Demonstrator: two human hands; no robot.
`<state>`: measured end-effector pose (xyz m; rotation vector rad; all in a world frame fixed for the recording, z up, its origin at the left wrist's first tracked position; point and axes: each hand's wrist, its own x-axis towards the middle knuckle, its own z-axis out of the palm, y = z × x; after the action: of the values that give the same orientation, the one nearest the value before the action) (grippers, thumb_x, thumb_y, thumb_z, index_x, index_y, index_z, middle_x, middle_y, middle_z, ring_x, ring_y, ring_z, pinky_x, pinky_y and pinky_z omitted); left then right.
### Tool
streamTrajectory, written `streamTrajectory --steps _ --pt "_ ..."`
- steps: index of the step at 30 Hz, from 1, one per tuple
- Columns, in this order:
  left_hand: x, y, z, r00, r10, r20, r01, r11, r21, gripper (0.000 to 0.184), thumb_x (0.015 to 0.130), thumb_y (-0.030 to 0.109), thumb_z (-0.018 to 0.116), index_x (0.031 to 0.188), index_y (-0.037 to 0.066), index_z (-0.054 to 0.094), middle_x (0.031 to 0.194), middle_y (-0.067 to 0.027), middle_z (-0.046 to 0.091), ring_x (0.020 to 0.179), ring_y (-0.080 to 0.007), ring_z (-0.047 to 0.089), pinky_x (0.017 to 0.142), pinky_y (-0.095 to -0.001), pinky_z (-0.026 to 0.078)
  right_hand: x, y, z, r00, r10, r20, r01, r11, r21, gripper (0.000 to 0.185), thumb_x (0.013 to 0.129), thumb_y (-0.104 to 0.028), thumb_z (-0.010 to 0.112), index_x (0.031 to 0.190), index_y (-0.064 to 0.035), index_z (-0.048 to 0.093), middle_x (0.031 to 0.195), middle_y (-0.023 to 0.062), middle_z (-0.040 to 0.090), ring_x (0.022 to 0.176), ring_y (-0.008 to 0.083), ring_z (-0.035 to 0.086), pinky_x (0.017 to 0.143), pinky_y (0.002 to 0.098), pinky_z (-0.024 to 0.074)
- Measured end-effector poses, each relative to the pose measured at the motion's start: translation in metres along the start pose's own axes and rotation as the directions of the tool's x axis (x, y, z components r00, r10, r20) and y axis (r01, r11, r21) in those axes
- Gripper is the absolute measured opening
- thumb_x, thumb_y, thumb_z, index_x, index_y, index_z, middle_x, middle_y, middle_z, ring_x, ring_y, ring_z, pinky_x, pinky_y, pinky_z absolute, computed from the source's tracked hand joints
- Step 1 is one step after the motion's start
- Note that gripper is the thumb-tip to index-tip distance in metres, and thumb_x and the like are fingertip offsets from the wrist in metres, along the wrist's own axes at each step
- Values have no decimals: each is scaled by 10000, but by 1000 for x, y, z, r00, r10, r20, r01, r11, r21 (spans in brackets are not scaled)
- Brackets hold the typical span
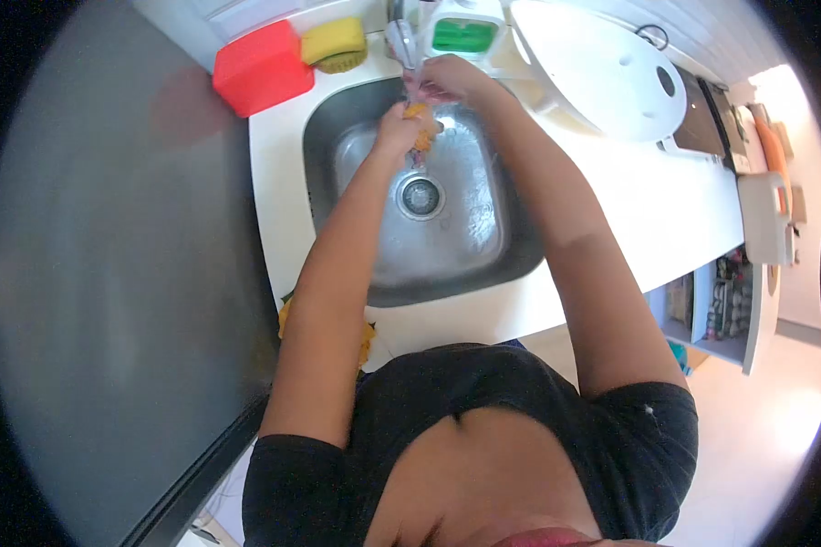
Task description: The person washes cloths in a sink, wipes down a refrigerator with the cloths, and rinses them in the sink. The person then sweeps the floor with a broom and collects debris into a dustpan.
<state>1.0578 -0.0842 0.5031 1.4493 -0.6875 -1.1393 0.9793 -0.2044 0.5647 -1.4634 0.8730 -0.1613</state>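
Note:
My left hand (398, 132) is closed around a small yellow-orange thing (423, 139) with an uneven outline, over the back part of the steel sink (470, 232). I cannot make out its kind. Just above it, my right hand (452, 78) is under the faucet (401, 41), its fingers curled in toward the water. The stream and blur hide whether those fingers hold anything. Water runs down past both hands toward the drain (420, 197).
A red box-like container (265, 68) and a yellow sponge (335, 44) stand behind the sink's left corner. A bottle with green liquid (465, 35) is beside the faucet. At right lies a large white basin (602, 68). More yellow things (368, 345) sit under my left forearm.

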Motion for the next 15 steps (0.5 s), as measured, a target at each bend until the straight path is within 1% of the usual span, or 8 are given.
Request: streamTrajectory --steps 2,3,4,5,7,12,14,15 --pt "6 5 3 998 -52 21 51 998 45 285 824 105 527 1071 -27 470 954 -136 569 856 -212 574 694 -338 476 -10 -12 7 993 21 -112 -35 992 -120 278 771 -322 634 941 -102 634 881 -5 626 750 71 575 661 227 476" --pt "20 -10 1 998 41 41 -43 998 51 286 832 111 519 1064 -43 456 963 -143 563 865 -219 572 695 -344 479 -12 -11 8 991 20 -130 -35 993 -111 278 771 -322 634 941 -102 634 881 -5 626 750 71 575 661 227 476" --pt "34 -20 -2 989 138 58 -141 988 55 289 839 117 510 1057 -59 442 972 -150 558 874 -226 570 696 -351 481 -12 -12 7 997 20 -70 -25 997 -68 283 773 -335 625 956 -118 626 891 -17 621 765 77 572 671 237 472" --pt "41 -26 -4 987 143 69 -147 987 59 289 839 117 510 1057 -59 442 972 -150 558 874 -226 570 696 -351 481 -13 -13 7 1000 17 -4 -17 999 -28 289 775 -347 616 971 -135 618 901 -28 617 779 83 568 682 247 467" --pt "43 -30 -7 985 172 -1 -166 951 262 345 823 170 555 1035 -74 435 1012 -187 538 881 -246 567 704 -347 478 -25 -17 11 1000 16 -24 -16 1000 -7 283 785 -344 596 980 -139 610 913 -26 613 798 89 569 688 258 464" --pt "13 -10 -14 987 65 146 -121 903 412 428 747 229 657 980 -78 472 1023 -227 510 925 -283 544 790 -358 441 -24 -6 13 993 16 -118 -4 995 103 338 802 -395 564 991 -117 601 936 -18 605 861 110 563 713 303 453" --pt "-3 -5 -12 984 60 170 -130 890 436 446 718 243 688 958 -75 486 1007 -231 501 941 -292 532 818 -359 426 -23 1 15 979 -30 -199 20 998 -53 485 775 -546 552 868 -74 614 819 43 586 718 146 559 561 344 470" --pt "-12 -5 -9 983 160 91 -183 814 551 432 713 240 693 938 -70 493 982 -222 497 948 -294 521 824 -365 418 -24 9 16 980 -26 -199 17 999 -50 485 775 -546 552 868 -74 614 819 43 586 718 146 559 561 344 470"
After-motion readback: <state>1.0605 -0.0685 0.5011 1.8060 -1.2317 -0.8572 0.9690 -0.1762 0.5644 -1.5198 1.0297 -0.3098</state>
